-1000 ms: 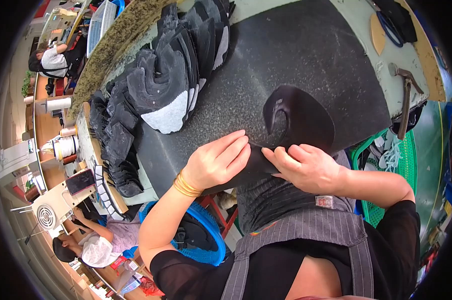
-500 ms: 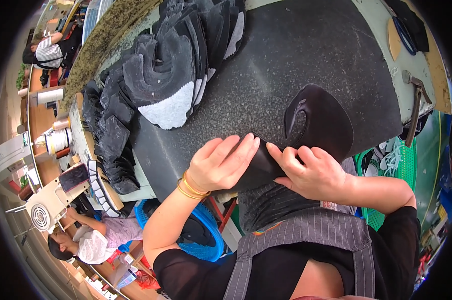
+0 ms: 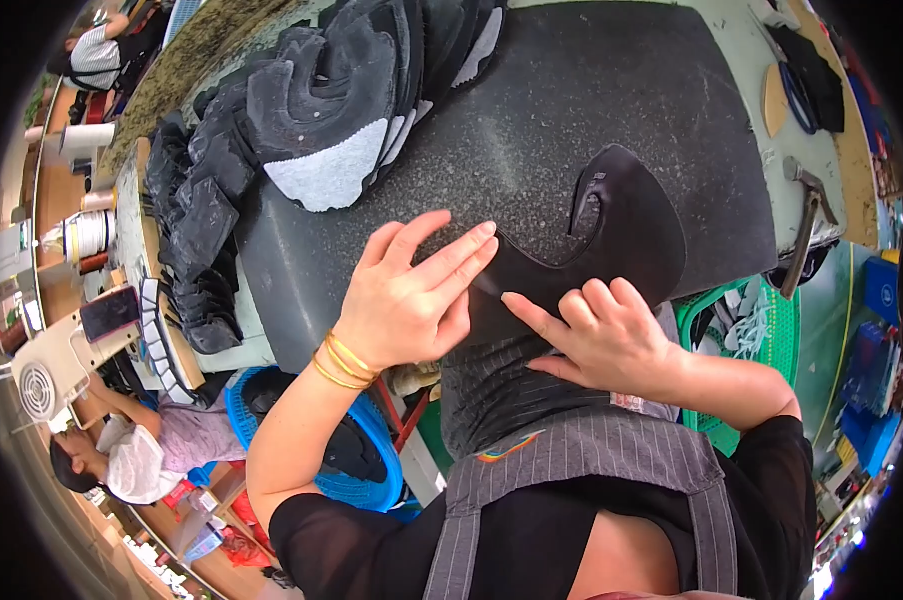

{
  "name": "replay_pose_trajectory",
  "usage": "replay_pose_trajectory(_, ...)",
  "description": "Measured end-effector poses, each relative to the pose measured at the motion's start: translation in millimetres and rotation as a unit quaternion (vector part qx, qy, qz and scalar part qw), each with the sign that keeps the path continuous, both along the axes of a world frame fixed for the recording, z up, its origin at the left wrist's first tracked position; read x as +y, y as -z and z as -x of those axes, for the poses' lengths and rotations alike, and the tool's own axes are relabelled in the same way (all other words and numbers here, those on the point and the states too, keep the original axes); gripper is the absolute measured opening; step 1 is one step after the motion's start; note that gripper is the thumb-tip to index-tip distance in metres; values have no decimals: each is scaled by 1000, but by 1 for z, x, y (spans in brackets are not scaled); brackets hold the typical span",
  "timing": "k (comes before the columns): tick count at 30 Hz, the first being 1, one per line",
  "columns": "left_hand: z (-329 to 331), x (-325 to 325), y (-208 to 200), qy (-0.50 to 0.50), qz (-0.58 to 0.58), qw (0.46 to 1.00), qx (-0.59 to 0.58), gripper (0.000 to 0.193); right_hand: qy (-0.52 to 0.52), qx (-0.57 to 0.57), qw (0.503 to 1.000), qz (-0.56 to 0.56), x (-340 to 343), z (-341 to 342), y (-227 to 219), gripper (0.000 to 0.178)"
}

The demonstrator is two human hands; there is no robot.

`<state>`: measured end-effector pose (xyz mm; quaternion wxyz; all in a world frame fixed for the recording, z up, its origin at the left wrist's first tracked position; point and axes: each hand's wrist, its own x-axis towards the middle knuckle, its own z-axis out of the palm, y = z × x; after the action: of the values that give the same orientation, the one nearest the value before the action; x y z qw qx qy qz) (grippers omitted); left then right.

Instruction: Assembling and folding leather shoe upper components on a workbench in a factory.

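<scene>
A smooth black curved piece, like a shoe upper (image 3: 637,225), lies on a dark grey speckled mat (image 3: 462,120) in front of me. Its hooked opening faces away from me, and its left end reaches under my hands. My left hand (image 3: 402,290), gold bangles at the wrist, is open, with two fingers stretched to the piece's left edge. Closer to me, my right hand (image 3: 607,335) points its index finger onto the piece, its thumb apart and its other fingers loosely bent. Neither hand grips anything.
Stacked black cut pieces (image 3: 322,110) with grey tips fill the mat's far left. A hammer (image 3: 807,225) lies at the right edge. Below the table are a blue basket (image 3: 387,490) and a green basket (image 3: 792,330). One person sits at a sewing machine (image 3: 47,375) on the left.
The left end of the piece, folded between my fingers before, now lies flatter. My hands have loosened and moved slightly apart; the left fingers spread and the right index finger straightened. The view shifted a little.
</scene>
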<state>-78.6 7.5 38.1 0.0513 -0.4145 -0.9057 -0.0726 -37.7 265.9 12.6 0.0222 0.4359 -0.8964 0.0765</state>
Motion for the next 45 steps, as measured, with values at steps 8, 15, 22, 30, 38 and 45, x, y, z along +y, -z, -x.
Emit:
replay_pose_trajectory(8, -72, 59, 40, -94, -90, 990, -51, 77, 22, 90, 990, 108, 36, 1, 8, 60)
replay_pose_trajectory(15, -55, 88, 29, -163, -79, 983, 7, 67, 62, 49, 991, 104, 61, -4, 14, 60)
replay_pose_trajectory(22, -14, 31, 9, -132, -401, 887, -187, 33, 4, 238, 945, 222, 83, 59, -36, 43)
replay_pose_trajectory(30, 106, -27, 40, -355, -211, 895, 166, 41, 139, 145, 975, 91, 103, 152, -20, 37)
replay_pose_trajectory(38, 131, -20, 29, -466, -448, 754, -119, 26, 161, -222, 885, 376, -101, 223, -4, 33)
replay_pose_trajectory(45, 131, -26, 18, -351, -309, 883, 34, 18, 120, -158, 900, 387, -97, 207, 6, 38)
